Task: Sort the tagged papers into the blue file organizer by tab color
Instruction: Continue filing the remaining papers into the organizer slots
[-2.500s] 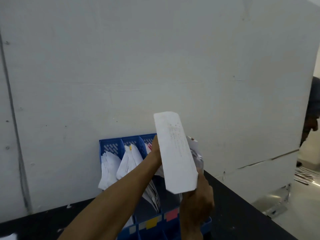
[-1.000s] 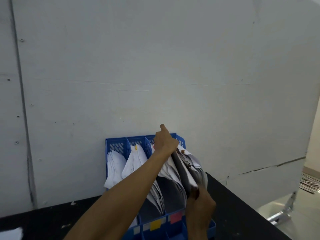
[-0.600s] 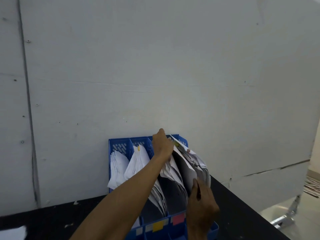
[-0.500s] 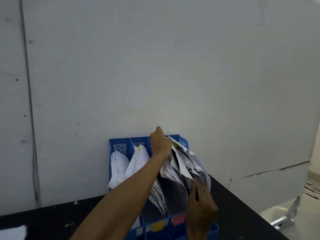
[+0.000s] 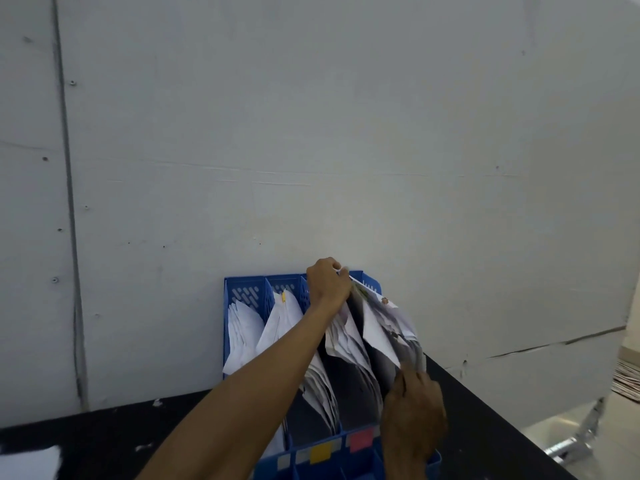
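Observation:
A blue file organizer with several slots stands on a black table against a white wall. White papers fill its slots; the front edge carries a yellow label and a red label. My left hand reaches over the organizer's back and pinches the top corner of a paper in the rightmost slot. My right hand grips the lower edge of the papers in that same slot. A yellow tab shows on a sheet in the second slot.
The black table runs along the wall, with a loose white sheet at its near left. To the right the table ends; a metal stand and stacked papers lie beyond on the floor.
The paper held up in the air earlier has gone down into the rightmost slot. My left hand has moved to its top corner; my right hand stays at the slot's lower papers.

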A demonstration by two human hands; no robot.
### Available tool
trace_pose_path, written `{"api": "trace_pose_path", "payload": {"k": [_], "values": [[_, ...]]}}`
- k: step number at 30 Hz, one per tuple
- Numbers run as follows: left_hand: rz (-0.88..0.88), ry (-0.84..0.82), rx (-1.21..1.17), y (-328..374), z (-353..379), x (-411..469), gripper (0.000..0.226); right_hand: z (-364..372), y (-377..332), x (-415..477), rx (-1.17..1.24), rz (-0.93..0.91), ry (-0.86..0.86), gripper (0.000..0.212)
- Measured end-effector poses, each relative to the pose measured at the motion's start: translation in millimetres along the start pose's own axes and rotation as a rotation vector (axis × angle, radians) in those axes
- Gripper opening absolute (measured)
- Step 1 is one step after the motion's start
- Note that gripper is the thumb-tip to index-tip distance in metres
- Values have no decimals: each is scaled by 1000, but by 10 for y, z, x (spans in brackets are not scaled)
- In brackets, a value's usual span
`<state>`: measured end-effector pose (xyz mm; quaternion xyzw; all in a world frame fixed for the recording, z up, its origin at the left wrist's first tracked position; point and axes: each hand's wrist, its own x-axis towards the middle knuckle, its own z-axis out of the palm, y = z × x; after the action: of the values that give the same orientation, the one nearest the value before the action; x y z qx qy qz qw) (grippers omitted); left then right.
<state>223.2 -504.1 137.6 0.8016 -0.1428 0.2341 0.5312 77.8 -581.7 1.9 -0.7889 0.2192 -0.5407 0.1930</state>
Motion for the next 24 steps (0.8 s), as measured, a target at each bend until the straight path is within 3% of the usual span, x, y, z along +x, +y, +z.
{"api": "trace_pose_path", "payload": {"k": [4,7,10,15,19,24], "values": [[27,-17,29,-36,-20,-10,23,10,20,3,-19,-23,0,24],[30,-31,21,-34,-45,-35,29,71,39,-60,28,74,-87,5],[35,-76,35,-66,-26,-69,34,182,96,-167,131,121,-195,8],[64,-79,41,-125,35,-59,28,105,17,-27,294,212,-9,25],[176,-96,54,-106,-25,-84,26,158,71,-74,196,202,-148,8],[367,-131,174,-228,-560,-59,31,121,-58,1,203,155,-57,24]]}}
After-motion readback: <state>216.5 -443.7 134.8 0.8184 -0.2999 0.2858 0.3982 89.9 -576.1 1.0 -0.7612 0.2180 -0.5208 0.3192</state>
